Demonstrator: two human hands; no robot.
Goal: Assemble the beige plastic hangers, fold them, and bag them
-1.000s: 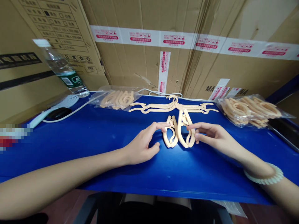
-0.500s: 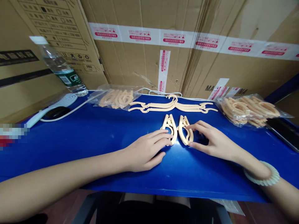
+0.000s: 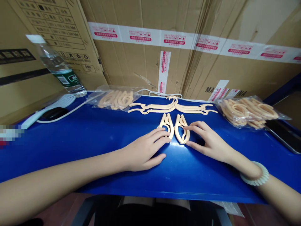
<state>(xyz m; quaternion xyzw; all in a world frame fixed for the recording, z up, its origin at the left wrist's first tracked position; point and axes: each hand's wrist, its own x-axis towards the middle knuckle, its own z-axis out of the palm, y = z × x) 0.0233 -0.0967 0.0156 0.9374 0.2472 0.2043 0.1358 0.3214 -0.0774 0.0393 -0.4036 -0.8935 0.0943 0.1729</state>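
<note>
Two small stacks of peach plastic loop pieces lie side by side on the blue table [image 3: 94, 138]. My left hand [image 3: 143, 150] rests flat with its fingertips on the left stack [image 3: 167, 125]. The fingertips and thumb of my right hand [image 3: 209, 141], which has a bead bracelet at the wrist, touch the right stack [image 3: 181, 131]. Neither hand grips anything. Behind the stacks lies a pile of peach hangers [image 3: 174, 106], laid flat across the table.
A clear bag of peach pieces [image 3: 117, 99] lies at the back left and a fuller bag [image 3: 249, 111] at the right. A water bottle [image 3: 58, 69], a white comb-like item [image 3: 54, 105] with a cable, and a dark device [image 3: 284, 135] sit along the edges. Cardboard boxes [image 3: 164, 40] wall the back.
The two loop stacks, held up on edge a second ago, now lie flat on the table. Both hands have lowered and press on them with their fingertips.
</note>
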